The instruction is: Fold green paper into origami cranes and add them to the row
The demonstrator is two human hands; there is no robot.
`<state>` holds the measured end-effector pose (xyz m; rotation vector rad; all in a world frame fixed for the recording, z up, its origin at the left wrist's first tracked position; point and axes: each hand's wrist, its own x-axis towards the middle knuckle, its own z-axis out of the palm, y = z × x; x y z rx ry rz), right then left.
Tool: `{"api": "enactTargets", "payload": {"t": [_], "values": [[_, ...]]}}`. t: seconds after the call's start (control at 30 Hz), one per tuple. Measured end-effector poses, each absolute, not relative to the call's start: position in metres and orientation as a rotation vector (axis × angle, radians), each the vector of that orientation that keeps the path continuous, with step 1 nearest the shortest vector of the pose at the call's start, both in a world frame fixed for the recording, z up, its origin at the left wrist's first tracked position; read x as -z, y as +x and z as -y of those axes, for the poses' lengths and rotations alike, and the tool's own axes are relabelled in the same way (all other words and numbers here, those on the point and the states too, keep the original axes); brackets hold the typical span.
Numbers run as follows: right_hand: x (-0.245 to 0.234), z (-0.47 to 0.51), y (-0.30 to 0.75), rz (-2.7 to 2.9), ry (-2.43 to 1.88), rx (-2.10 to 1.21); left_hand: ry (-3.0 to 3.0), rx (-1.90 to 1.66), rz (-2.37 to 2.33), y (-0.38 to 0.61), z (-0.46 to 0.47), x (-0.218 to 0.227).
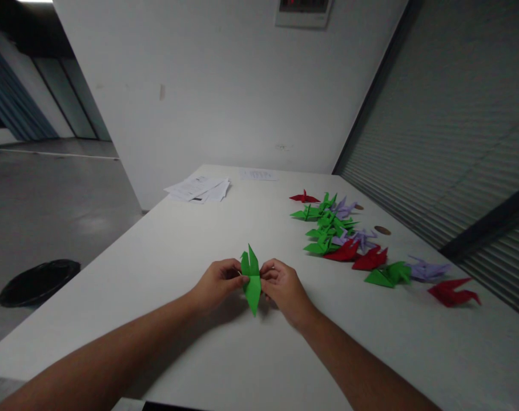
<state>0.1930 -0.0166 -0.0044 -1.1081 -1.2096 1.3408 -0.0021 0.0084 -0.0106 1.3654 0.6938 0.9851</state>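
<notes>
A green origami crane (253,288) is held upright between my two hands, just above the white table (190,354). My left hand (220,281) pinches its left side, the thumb lying on the green paper. On the other side, my right hand (285,285) grips the crane's right edge with thumb and curled fingers. One long point of the paper aims down toward me, and two narrower points rise at the far end, the left one bent at its tip.
Several green, red and purple paper cranes lie on the right, among them a red crane (454,293) and a purple crane (428,269). Printed sheets (199,188) lie at the far left. A black-lined bin (39,282) stands on the floor. Blinds (456,125) border the right edge.
</notes>
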Motion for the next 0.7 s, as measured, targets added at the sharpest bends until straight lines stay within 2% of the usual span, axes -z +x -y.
{"api": "enactTargets", "payload": {"t": [0.3,0.5,0.7], "values": [[0.003,0.019,0.190,1.056,-1.087,-1.450,1.733,-1.036,-0.689,-0.008,-0.008,-0.004],[0.008,0.017,0.191,0.984,-1.043,-1.477,1.459,-1.158,-0.488,-0.004,-0.008,0.007],[0.004,0.018,0.191,0.892,-0.950,-1.564,1.337,-1.166,-0.598,0.002,-0.007,0.014]]}}
